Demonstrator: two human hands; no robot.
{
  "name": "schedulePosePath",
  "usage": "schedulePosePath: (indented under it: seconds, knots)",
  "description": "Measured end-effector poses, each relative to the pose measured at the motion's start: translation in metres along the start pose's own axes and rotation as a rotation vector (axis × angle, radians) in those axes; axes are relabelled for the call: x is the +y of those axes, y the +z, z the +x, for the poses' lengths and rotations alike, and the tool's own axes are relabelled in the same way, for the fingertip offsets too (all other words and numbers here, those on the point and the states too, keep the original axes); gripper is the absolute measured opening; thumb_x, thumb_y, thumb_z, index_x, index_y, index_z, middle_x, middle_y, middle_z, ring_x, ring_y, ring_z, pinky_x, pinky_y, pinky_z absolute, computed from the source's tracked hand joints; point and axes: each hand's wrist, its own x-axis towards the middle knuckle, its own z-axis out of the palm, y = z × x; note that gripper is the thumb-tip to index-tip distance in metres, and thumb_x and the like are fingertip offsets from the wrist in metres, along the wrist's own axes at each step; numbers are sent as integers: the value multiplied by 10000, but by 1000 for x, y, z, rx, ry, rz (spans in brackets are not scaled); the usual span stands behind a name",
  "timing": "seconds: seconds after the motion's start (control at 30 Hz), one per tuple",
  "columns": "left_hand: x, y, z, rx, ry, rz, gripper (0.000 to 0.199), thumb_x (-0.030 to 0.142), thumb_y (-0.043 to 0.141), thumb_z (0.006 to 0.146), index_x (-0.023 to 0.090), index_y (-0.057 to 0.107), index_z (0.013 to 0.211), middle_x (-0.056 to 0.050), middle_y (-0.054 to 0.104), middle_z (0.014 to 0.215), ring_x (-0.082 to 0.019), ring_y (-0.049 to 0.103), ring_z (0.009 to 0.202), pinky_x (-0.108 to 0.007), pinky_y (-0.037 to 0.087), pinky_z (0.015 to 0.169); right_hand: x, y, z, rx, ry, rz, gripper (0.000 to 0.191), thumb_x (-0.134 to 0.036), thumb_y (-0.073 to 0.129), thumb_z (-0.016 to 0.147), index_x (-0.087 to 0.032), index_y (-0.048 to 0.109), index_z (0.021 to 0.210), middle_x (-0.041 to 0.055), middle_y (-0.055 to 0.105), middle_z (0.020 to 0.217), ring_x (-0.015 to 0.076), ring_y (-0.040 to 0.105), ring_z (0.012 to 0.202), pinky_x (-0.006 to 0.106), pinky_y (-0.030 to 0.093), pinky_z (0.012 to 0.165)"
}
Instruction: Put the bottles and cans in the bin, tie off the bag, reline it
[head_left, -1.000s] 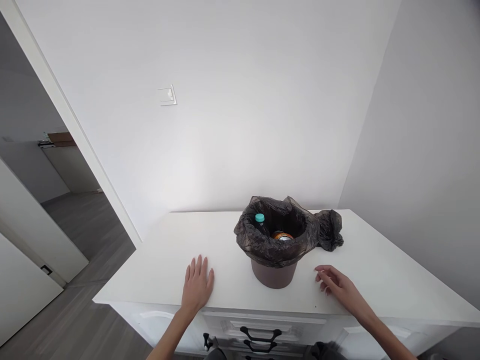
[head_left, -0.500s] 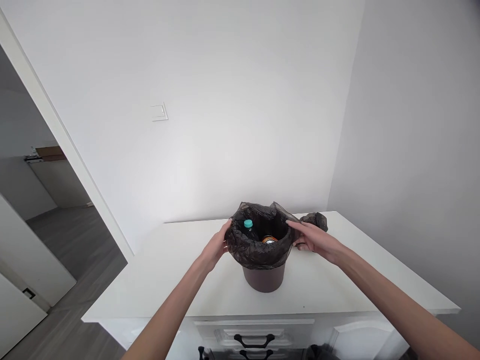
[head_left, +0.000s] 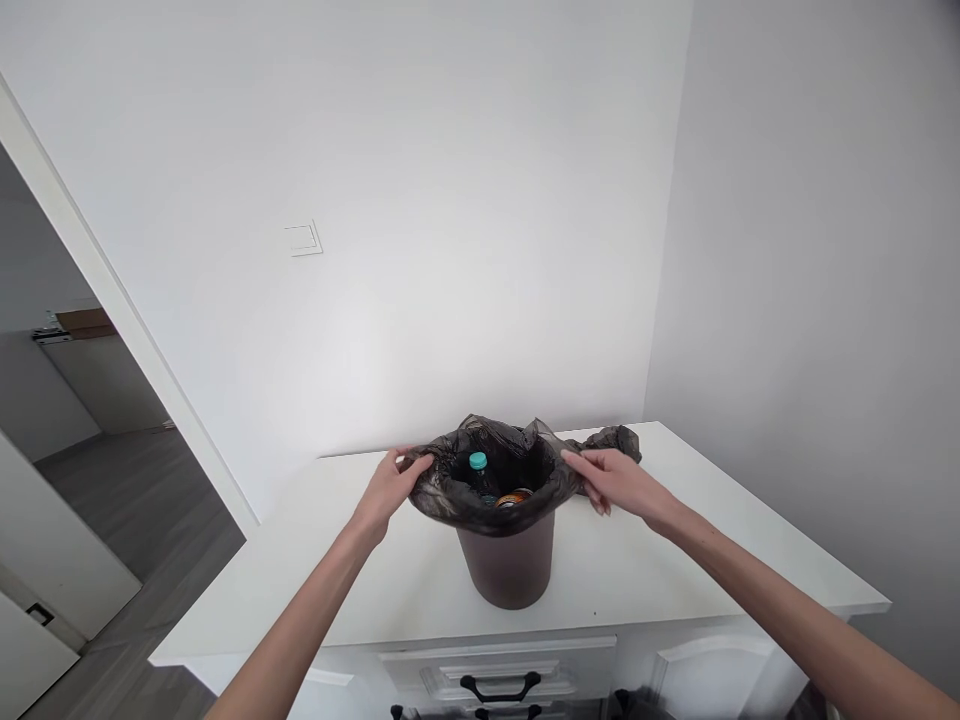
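Note:
A brown trash can (head_left: 508,570) stands upright on a white cabinet top, lined with a black trash bag (head_left: 480,518) folded over its rim. My left hand (head_left: 390,490) pinches the bag's edge at the left and holds it out from the can. On the right, my right hand (head_left: 611,478) grips the opposite edge between thumb and fingers. Inside the bag are a bottle with a teal cap (head_left: 478,461) and an orange can-like item (head_left: 514,498), both partly hidden.
Behind the right hand lies a crumpled black bag (head_left: 619,440) on the cabinet top (head_left: 360,590). White walls rise at the back and right. Drawers with black handles (head_left: 500,687) are below the front edge. A doorway opens at the far left.
Both hands have closed on the bag's edge and stretched it outward, the left side most. More of the can's side shows below the bag. The view has shifted slightly.

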Motion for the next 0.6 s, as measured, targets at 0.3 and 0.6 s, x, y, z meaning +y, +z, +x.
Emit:
schedulePosePath:
  seconds: [0.3,0.6]
  knots:
    - [52,2,-12,250,405,-234,527,342,816,662,223,601,1129,66,532,759,-134,599,705,-268,469,666,-29,-17,-3,271,-262,358,402,-604,647,871,-246,590,696,28,711,982,237,634,1023,337,556,847]
    - [19,-9,-55,479,512,-267,440,314,826,739,270,564,1091,63,480,794,-122,541,797,-267,444,815,6,-11,-20,209,-274,856,464,-462,668,882,-253,372,591,27,675,879,279,635,1121,449,543,981]
